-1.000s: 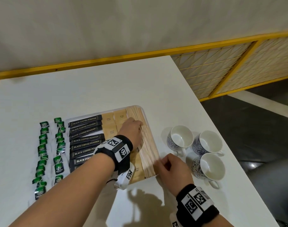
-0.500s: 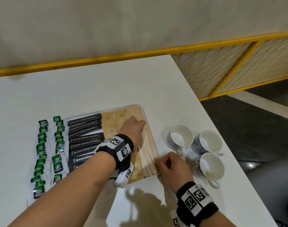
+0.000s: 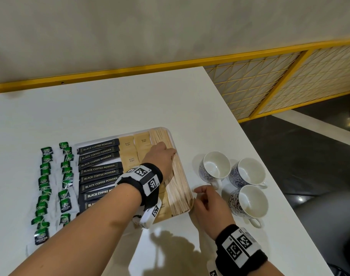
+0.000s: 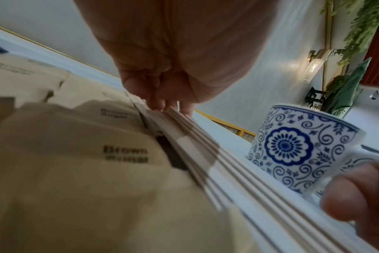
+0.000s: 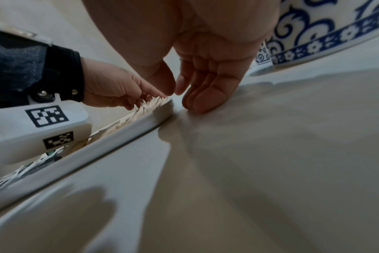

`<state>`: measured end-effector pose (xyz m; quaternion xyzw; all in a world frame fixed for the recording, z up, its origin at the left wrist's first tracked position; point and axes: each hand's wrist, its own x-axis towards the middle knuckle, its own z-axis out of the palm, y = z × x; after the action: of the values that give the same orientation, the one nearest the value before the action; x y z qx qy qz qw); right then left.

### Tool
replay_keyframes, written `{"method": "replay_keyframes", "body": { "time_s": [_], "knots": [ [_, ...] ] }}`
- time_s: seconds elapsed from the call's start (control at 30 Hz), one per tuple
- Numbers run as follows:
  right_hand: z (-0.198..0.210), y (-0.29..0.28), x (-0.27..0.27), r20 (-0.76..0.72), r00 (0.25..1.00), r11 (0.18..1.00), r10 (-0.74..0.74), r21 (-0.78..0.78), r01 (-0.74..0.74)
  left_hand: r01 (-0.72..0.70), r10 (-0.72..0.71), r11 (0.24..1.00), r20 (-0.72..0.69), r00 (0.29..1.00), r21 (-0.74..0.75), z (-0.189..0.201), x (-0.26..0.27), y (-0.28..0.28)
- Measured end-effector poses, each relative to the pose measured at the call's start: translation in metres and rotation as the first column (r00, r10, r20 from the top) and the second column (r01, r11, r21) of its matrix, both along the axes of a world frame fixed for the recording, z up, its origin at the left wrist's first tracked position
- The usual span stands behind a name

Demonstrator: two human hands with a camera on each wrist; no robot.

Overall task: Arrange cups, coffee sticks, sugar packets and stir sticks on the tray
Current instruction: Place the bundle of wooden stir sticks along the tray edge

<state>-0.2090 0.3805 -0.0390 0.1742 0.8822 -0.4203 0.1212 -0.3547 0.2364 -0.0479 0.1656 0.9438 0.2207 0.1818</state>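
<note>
Stir sticks (image 3: 177,176): packed in a row along the right edge of the tray (image 3: 171,134), under the left hand (image 3: 160,159). Fingers lie flat on top of the sticks, pressing or squaring them; nothing is pinched, as far as the left wrist view shows. Just left of that hand: brown sugar packets (image 3: 127,152), then black coffee sticks (image 3: 99,166), both in neat columns on the tray.

Right hand (image 3: 208,206): loosely spread, holding nothing, fingertips down on the table (image 3: 110,108) just off the tray's near right corner. Whether it touches the rim cannot be told.

Progress, judged: three of four item types placed. The three cups (image 3: 233,176) stand on the table just right of the right hand, not on the tray. Green tea bags (image 3: 54,186) lie off the tray to the far left.

Room: the tray looks full edge to edge; no bare patch for cups shows. The cups stand near the table's right edge, so little margin there. Open table lies beyond the tray and nearer the person.
</note>
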Motion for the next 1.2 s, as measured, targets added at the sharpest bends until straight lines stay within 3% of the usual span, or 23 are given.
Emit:
{"method": "replay_keyframes", "body": {
  "time_s": [0.87, 1.03, 1.2],
  "knots": [
    [-0.010, -0.004, 0.003, 0.083, 0.995, 0.998, 0.061, 0.014, -0.062, -0.027, 0.029, 0.994, -0.015, 0.999, 0.102, -0.009, 0.009, -0.009],
    [-0.005, -0.002, 0.005, 0.036, 0.999, 0.999, 0.033, -0.018, -0.032, -0.149, 0.155, 0.969, -0.018, 0.988, 0.196, 0.015, 0.020, -0.027],
    [-0.007, 0.003, 0.009, 0.015, 0.998, 0.998, 0.053, -0.024, -0.053, -0.329, 0.339, 0.911, 0.001, 0.941, 0.247, 0.048, 0.052, -0.087]
  ]
}}
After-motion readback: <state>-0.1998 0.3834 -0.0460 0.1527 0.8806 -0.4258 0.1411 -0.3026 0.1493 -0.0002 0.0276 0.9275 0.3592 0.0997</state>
